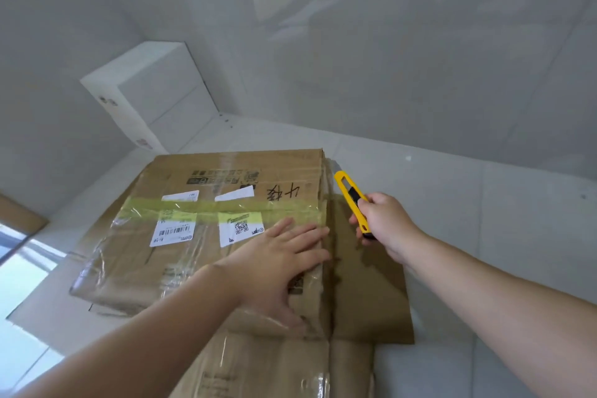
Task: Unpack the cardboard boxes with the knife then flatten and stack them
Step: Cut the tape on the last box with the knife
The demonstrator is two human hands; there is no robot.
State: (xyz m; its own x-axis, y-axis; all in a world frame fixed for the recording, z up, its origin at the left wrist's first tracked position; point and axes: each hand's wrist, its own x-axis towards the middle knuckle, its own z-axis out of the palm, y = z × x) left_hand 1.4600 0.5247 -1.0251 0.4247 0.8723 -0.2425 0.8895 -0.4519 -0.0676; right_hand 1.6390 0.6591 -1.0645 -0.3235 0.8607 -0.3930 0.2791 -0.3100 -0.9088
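A head-worn camera looks down at a pale tiled floor (484, 236) beside a white wall. A flattened cardboard box (200, 236) lies on the floor, on top of other flattened cardboard (371, 294) that shows at its right and near edges. A band of yellowish tape (193, 207) runs across the top box, with clear tape wrinkled over much of its face.

The left hand (277, 265) lies flat on the box near its right edge, fingers straight and spread, pressing the cardboard down; this grip is released, holding nothing. The right hand (387, 223) is clenched round the lower body of a yellow utility knife (352, 200) with a black slider. The knife points away from the person, its tip just beside the far right corner of the top box. The blade itself is too small to make out.

What could go wrong: the left fingertips reach the very edge the knife sits beside, so a cut drawn back along that edge could likely meet them. Slick tape could let the blade skid, and the loose stack may shift under pressure.

Writing: two white shipping labels (176, 220) carry a barcode and a QR code; their print is too small to read. Two handwritten characters in black marker (284, 194) and a printed black block appear upside down, not clearly legible.

A white cabinet (151, 97) stands in the far corner
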